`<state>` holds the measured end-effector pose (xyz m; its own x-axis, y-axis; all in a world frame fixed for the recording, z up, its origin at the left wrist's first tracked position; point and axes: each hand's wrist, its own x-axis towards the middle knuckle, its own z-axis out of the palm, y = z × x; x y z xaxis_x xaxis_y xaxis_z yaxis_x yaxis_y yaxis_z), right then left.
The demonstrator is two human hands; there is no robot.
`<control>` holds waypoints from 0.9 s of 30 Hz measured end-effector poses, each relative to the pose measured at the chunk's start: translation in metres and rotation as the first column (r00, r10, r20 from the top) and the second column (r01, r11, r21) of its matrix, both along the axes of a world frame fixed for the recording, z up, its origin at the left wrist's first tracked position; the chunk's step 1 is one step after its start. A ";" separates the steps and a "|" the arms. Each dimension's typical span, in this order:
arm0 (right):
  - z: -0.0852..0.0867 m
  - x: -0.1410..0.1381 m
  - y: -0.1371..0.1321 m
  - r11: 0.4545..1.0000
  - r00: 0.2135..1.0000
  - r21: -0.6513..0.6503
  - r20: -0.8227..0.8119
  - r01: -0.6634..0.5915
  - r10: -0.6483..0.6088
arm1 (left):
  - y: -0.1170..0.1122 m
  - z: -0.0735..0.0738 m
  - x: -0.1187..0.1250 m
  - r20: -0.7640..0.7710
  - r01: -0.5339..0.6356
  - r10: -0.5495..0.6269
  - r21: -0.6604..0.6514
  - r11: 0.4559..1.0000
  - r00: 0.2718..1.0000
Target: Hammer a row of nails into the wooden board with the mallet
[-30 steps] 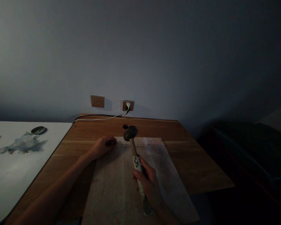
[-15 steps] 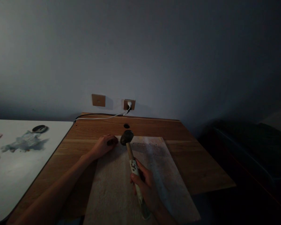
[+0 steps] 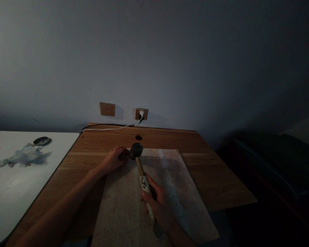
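Observation:
My right hand is wrapped round the pale, worn handle of a hammer with a dark, thick head. The hammer head is over the far left part of a large wooden board, close to the fingertips of my left hand. That left hand rests at the board's far left corner, fingers curled and pinched together. Whatever is between its fingers is too dark and small to make out. A row of small dark marks runs along the board's far edge, right of the hammer head.
The board lies on a wooden table against a grey wall. A white table on the left carries a roll of tape and a crumpled plastic bag. Cables run to a wall socket. A dark bulky shape is at right.
The hammer and my right hand have shifted slightly left, bringing the head nearer my left fingertips. The left hand stays at the board's corner. The whole view has moved a little.

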<state>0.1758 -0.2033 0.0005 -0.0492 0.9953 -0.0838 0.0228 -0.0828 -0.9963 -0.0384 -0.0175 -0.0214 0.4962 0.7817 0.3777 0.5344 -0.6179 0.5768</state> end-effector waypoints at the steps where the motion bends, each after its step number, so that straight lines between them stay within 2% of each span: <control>1: 0.000 0.000 0.000 1.000 1.000 0.013 0.001 -0.006 0.006 | 0.001 -0.002 0.000 0.000 0.005 -0.005 0.006 1.000 1.000; 9: 0.000 -0.002 0.001 0.999 0.998 0.044 0.062 -0.031 0.029 | 0.003 -0.004 -0.002 -0.009 0.067 -0.067 -0.032 0.997 0.998; 14: -0.004 0.000 0.002 0.992 0.991 0.086 0.105 -0.091 0.081 | 0.005 -0.004 -0.002 -0.017 0.028 -0.029 -0.053 0.998 0.999; 20: -0.005 0.000 0.001 0.994 0.992 0.064 0.097 -0.086 0.080 | 0.005 -0.004 -0.003 0.015 0.036 -0.035 -0.073 0.997 0.999; 27: 0.000 0.000 0.002 0.988 0.989 0.123 0.126 -0.092 0.076 | 0.003 0.001 -0.003 0.009 0.000 0.001 -0.092 0.996 1.000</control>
<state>0.1758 -0.2017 0.0004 -0.1302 0.9909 0.0340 0.1452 0.0529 -0.9880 -0.0417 -0.0141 -0.0199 0.4925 0.8137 0.3088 0.5291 -0.5616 0.6362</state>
